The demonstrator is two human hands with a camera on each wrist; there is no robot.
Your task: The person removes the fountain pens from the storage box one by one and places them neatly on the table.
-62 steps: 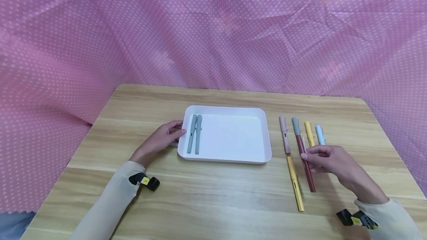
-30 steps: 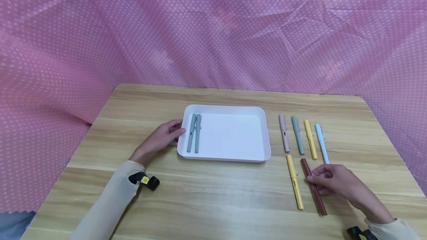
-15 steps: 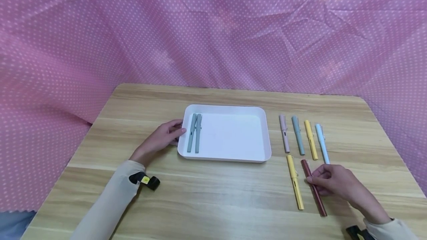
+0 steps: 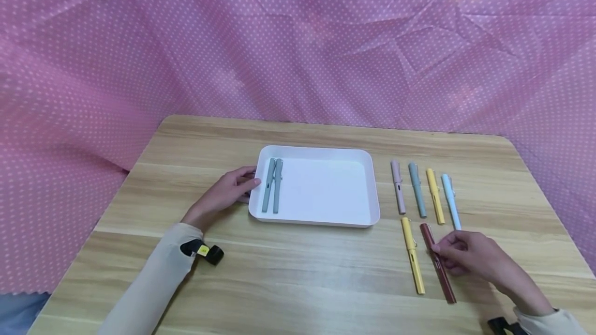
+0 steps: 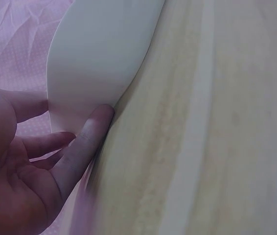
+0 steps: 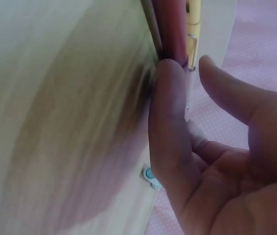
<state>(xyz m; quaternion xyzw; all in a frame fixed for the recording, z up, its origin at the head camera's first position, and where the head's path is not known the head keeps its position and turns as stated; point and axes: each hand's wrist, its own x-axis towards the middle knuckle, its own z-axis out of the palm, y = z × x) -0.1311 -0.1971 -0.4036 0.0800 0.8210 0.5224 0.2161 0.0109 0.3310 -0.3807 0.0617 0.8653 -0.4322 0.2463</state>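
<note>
At the white tray's [image 4: 326,185] left end, my left hand [image 4: 228,190] pinches the wall, thumb over the rim and fingers outside. The left wrist view shows those fingers [image 5: 87,137] low against the tray wall [image 5: 99,54]. Two grey-green pens [image 4: 278,190] lie side by side within the tray. My right hand [image 4: 475,257] is beside a dark red pen [image 4: 444,280] lying on the table. In the right wrist view the thumb [image 6: 226,85] stands apart from the red pen [image 6: 170,29], while another finger is against or very near it.
Left of the red pen lies a yellow pen [image 4: 413,257]. Behind them is a row: a mauve pen [image 4: 398,187], a teal pen [image 4: 417,190], another yellow pen [image 4: 435,195] and a light blue pen [image 4: 450,203]. Pink dotted cloth [image 4: 298,56] hangs behind the wooden table [image 4: 298,278].
My right hand moved the red pen nearer, from over the teal pen to beside the near yellow pen, then its thumb came off it. My left hand stays at the tray.
</note>
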